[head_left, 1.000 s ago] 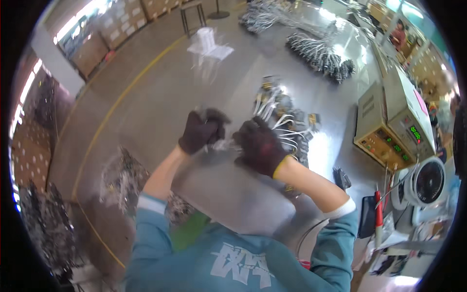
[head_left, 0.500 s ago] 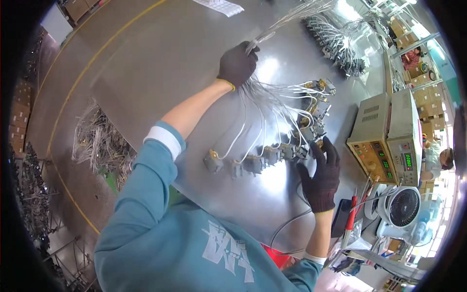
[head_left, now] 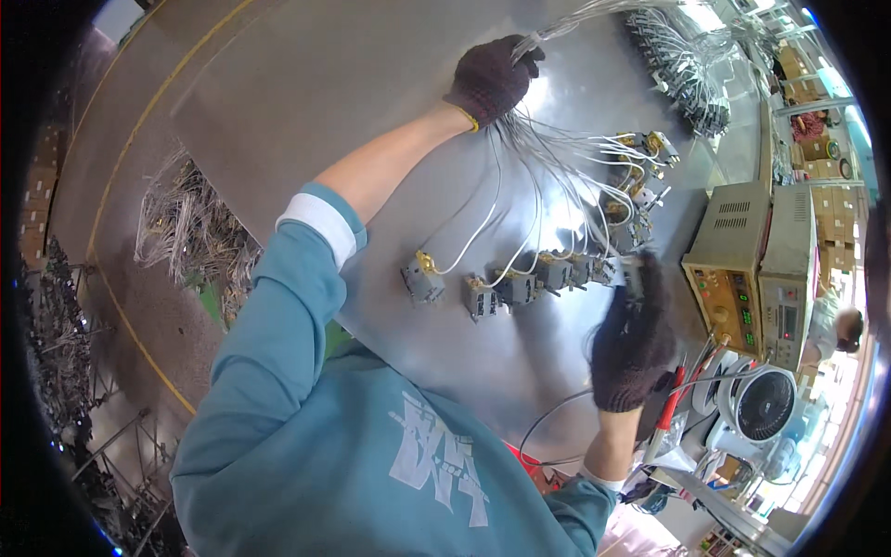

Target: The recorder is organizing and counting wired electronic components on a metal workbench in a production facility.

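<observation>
My left hand (head_left: 495,76), in a dark knitted glove, is closed round a bundle of thin white wires (head_left: 566,22) above the metal table. The wires fan out below it to several small grey block-shaped parts with brass-coloured pieces, lying in a curved row; the leftmost grey block (head_left: 424,280) stands a little apart from the others. My right hand (head_left: 635,348), gloved likewise, is at the near right end of that row. Motion smears its fingers, and whether they grip a block there cannot be made out.
Two bench instruments (head_left: 729,269) with lit displays stand on the right, beside a small fan (head_left: 763,405) and a red-handled tool (head_left: 670,399). More wired blocks (head_left: 682,79) lie at the far right. Left of the table edge is a heap of wired parts (head_left: 190,232).
My left hand has moved farther away and right, drawing the wires and blocks along. The right hand has shifted slightly right and blurred. One instrument's display has turned from green to red.
</observation>
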